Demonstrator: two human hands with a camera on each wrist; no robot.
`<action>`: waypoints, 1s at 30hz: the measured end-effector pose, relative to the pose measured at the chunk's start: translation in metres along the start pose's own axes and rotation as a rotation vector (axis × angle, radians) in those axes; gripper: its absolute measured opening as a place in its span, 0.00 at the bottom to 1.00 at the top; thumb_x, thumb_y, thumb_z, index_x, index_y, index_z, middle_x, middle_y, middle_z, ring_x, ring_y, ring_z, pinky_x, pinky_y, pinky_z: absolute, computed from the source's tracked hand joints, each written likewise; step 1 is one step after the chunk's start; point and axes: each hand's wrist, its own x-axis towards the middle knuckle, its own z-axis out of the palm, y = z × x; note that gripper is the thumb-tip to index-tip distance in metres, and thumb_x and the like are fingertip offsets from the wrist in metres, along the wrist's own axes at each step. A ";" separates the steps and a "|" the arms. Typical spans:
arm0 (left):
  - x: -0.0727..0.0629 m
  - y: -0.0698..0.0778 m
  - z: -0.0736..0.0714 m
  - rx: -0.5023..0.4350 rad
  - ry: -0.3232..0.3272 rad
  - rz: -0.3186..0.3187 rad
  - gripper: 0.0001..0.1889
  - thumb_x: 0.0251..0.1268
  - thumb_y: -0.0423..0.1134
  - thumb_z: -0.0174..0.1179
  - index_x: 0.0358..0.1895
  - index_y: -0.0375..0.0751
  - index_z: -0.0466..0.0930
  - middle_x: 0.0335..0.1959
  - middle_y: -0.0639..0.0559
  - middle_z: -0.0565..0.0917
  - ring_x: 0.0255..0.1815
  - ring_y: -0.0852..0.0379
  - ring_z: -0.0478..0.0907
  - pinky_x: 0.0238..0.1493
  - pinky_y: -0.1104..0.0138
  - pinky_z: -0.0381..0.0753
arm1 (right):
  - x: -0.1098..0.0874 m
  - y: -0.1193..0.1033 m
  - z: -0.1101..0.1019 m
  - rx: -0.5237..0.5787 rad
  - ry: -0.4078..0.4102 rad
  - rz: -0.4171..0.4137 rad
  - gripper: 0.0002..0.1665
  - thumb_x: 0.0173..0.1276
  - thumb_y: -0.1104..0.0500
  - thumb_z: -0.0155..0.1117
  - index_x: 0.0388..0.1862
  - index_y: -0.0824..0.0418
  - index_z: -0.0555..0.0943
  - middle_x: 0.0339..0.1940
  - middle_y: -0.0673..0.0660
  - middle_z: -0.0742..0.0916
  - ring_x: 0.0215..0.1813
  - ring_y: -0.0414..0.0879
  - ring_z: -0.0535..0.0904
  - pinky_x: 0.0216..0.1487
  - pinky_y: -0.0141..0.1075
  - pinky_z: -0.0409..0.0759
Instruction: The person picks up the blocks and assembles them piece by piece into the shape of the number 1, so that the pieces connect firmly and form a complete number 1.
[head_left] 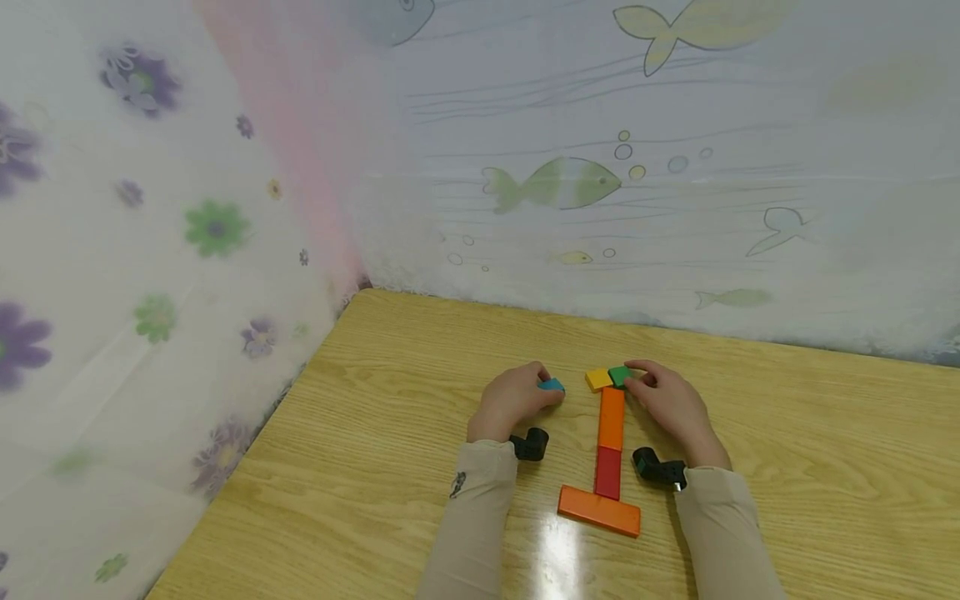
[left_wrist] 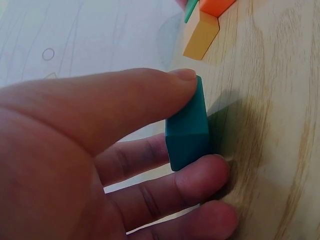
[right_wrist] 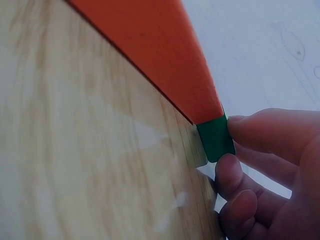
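Observation:
My left hand (head_left: 516,397) pinches a small blue block (head_left: 552,385) between thumb and fingers, just left of the block figure; its side shows teal in the left wrist view. My right hand (head_left: 672,403) has thumb and fingers on a green block (head_left: 620,377) at the top of the figure. Beside the green block lies a yellow block (head_left: 597,380). Below them an orange block (head_left: 612,418) runs lengthwise, followed by a red block (head_left: 608,472). A longer orange block (head_left: 598,511) lies crosswise at the near end.
Everything lies on a wood-grain table (head_left: 360,467). A wall covering with fish drawings (head_left: 570,183) rises behind the table, and a flowered one (head_left: 150,225) stands along the left. Black wrist mounts (head_left: 532,445) sit under both cuffs, close to the blocks.

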 end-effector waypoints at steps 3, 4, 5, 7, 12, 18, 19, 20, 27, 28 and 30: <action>0.001 0.000 0.000 -0.001 0.001 0.004 0.17 0.56 0.55 0.56 0.45 0.52 0.75 0.40 0.56 0.79 0.32 0.60 0.73 0.33 0.66 0.71 | 0.000 0.000 0.000 0.001 0.001 -0.003 0.27 0.68 0.46 0.49 0.62 0.56 0.68 0.45 0.61 0.79 0.39 0.50 0.74 0.35 0.41 0.69; 0.001 0.000 0.000 -0.001 0.001 0.004 0.17 0.56 0.55 0.56 0.45 0.52 0.75 0.41 0.56 0.79 0.32 0.60 0.73 0.33 0.66 0.71 | 0.000 0.000 0.000 0.001 0.002 -0.005 0.27 0.68 0.46 0.49 0.62 0.56 0.68 0.45 0.61 0.79 0.39 0.51 0.74 0.36 0.42 0.69; 0.001 0.000 0.000 -0.001 0.001 0.004 0.17 0.56 0.55 0.56 0.45 0.52 0.75 0.41 0.56 0.79 0.32 0.60 0.73 0.33 0.66 0.71 | 0.000 0.001 0.000 0.002 0.003 -0.006 0.27 0.68 0.46 0.49 0.62 0.56 0.68 0.45 0.61 0.79 0.39 0.51 0.74 0.36 0.42 0.69; 0.001 0.000 0.000 -0.002 0.000 0.003 0.17 0.56 0.55 0.56 0.45 0.52 0.75 0.41 0.56 0.79 0.33 0.60 0.73 0.33 0.66 0.71 | 0.000 0.001 0.000 0.002 0.004 -0.008 0.27 0.68 0.46 0.49 0.62 0.57 0.68 0.45 0.61 0.79 0.39 0.51 0.74 0.36 0.42 0.69; 0.001 0.000 0.000 0.002 -0.002 -0.003 0.17 0.56 0.56 0.56 0.45 0.52 0.75 0.41 0.56 0.79 0.33 0.59 0.73 0.34 0.66 0.71 | 0.000 0.002 0.000 -0.001 0.003 -0.009 0.27 0.68 0.46 0.49 0.62 0.57 0.68 0.45 0.61 0.79 0.40 0.51 0.74 0.37 0.43 0.70; 0.000 -0.001 0.001 0.004 0.002 0.001 0.18 0.56 0.56 0.56 0.45 0.51 0.75 0.40 0.56 0.79 0.31 0.60 0.72 0.32 0.67 0.71 | 0.000 0.002 0.001 0.002 0.000 -0.011 0.27 0.68 0.46 0.49 0.62 0.57 0.68 0.45 0.61 0.79 0.39 0.51 0.74 0.36 0.43 0.70; 0.000 -0.001 0.001 0.004 0.001 0.001 0.18 0.56 0.56 0.56 0.45 0.51 0.75 0.40 0.56 0.79 0.31 0.60 0.72 0.32 0.67 0.71 | 0.000 0.002 0.001 0.002 -0.001 -0.011 0.27 0.68 0.47 0.49 0.62 0.57 0.68 0.44 0.61 0.79 0.38 0.51 0.74 0.36 0.42 0.70; 0.000 -0.001 0.001 0.003 0.001 0.001 0.18 0.56 0.56 0.56 0.45 0.51 0.75 0.39 0.56 0.79 0.31 0.60 0.72 0.32 0.67 0.71 | 0.000 0.002 0.001 0.002 -0.001 -0.011 0.27 0.68 0.47 0.49 0.62 0.57 0.68 0.44 0.61 0.79 0.38 0.50 0.74 0.36 0.42 0.70; 0.000 -0.002 0.001 0.000 -0.003 -0.001 0.18 0.56 0.56 0.56 0.45 0.52 0.75 0.41 0.56 0.79 0.32 0.60 0.72 0.32 0.67 0.71 | 0.000 0.002 0.002 0.002 0.002 -0.012 0.27 0.68 0.46 0.49 0.62 0.57 0.67 0.44 0.61 0.79 0.38 0.50 0.74 0.36 0.42 0.70; 0.000 -0.001 0.001 0.000 -0.003 -0.001 0.18 0.56 0.56 0.56 0.45 0.52 0.75 0.41 0.56 0.79 0.32 0.60 0.72 0.33 0.66 0.71 | 0.000 0.002 0.002 0.002 0.003 -0.011 0.27 0.68 0.46 0.49 0.62 0.57 0.67 0.44 0.61 0.79 0.38 0.50 0.74 0.36 0.42 0.70; 0.000 -0.001 0.001 0.002 -0.003 0.001 0.18 0.56 0.56 0.56 0.46 0.52 0.75 0.42 0.56 0.79 0.32 0.60 0.73 0.33 0.66 0.71 | 0.001 0.002 0.002 -0.001 0.004 -0.011 0.27 0.68 0.46 0.49 0.62 0.57 0.67 0.44 0.61 0.79 0.39 0.51 0.74 0.36 0.42 0.70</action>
